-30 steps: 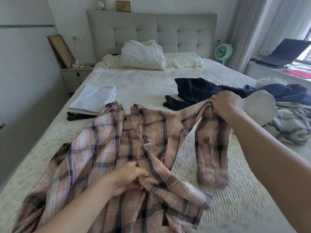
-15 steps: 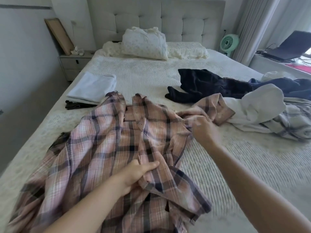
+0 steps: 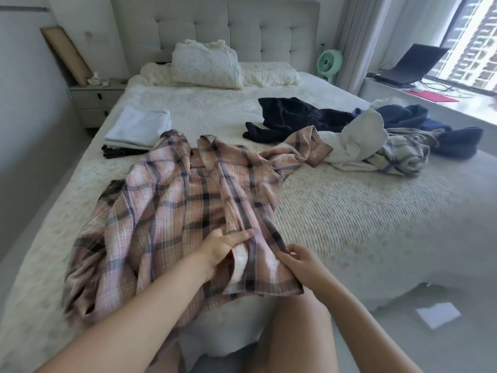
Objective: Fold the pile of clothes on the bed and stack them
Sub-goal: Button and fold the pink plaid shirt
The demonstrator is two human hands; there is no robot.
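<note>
A pink plaid shirt (image 3: pixel 172 200) lies spread front-up on the bed (image 3: pixel 349 224), its hem hanging over the near edge. My left hand (image 3: pixel 224 244) grips the button placket near the hem. My right hand (image 3: pixel 298 261) pinches the shirt's right front panel close to the hem. One sleeve stretches right toward the unfolded pile (image 3: pixel 376 141) of dark, white and grey plaid clothes. A folded stack (image 3: pixel 137 127), white on top of dark, sits at the left of the bed.
Pillows (image 3: pixel 207 65) lie against the padded headboard. A nightstand (image 3: pixel 94 103) stands at the left, a green fan (image 3: pixel 329 60) and a laptop (image 3: pixel 411 64) on the sill at the right. A white paper (image 3: pixel 437 314) lies on the floor.
My right hand let go of the sleeve, which now lies on the bed, and came down to the hem. My left hand slid toward the hem along the placket.
</note>
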